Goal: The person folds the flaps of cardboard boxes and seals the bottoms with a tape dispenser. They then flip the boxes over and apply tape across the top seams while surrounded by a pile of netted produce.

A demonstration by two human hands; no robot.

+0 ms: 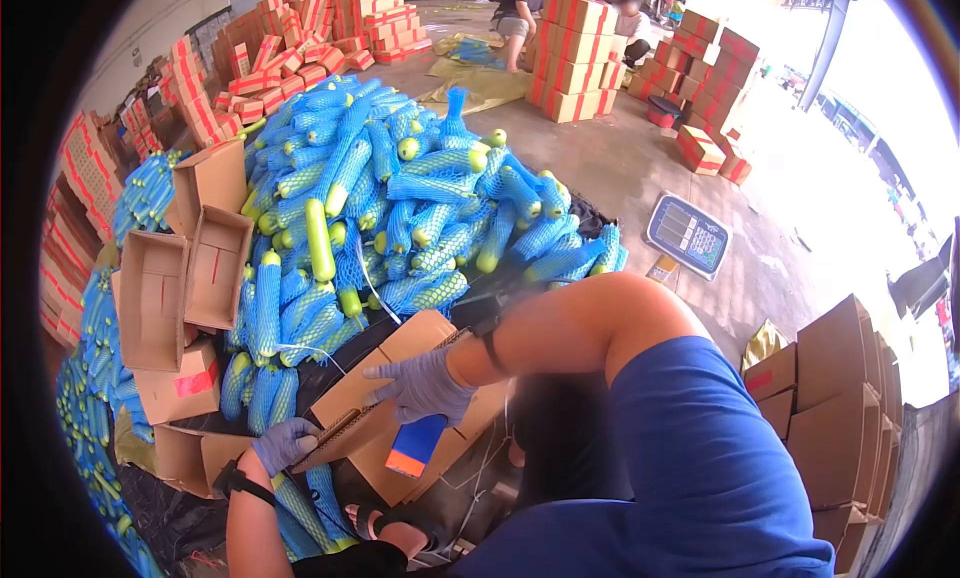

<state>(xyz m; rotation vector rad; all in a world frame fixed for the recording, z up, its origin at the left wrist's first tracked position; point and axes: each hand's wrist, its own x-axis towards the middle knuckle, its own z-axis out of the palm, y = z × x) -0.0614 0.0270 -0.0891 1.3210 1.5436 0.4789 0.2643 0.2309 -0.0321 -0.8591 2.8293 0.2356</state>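
Observation:
My left hand, in a purple glove, grips the lower corner of a flattened cardboard box. My right hand, also gloved, presses on the top face of the same box near its middle. The box is brown with a blue and orange patch on its underside. Just beyond it rises a large heap of long green gourds in blue foam net sleeves. One bare green gourd lies on the heap without a sleeve.
Open empty cartons stand left of the heap. Folded brown boxes are stacked at right. A platform scale sits on the concrete floor. Red-striped cartons and two people are at the back.

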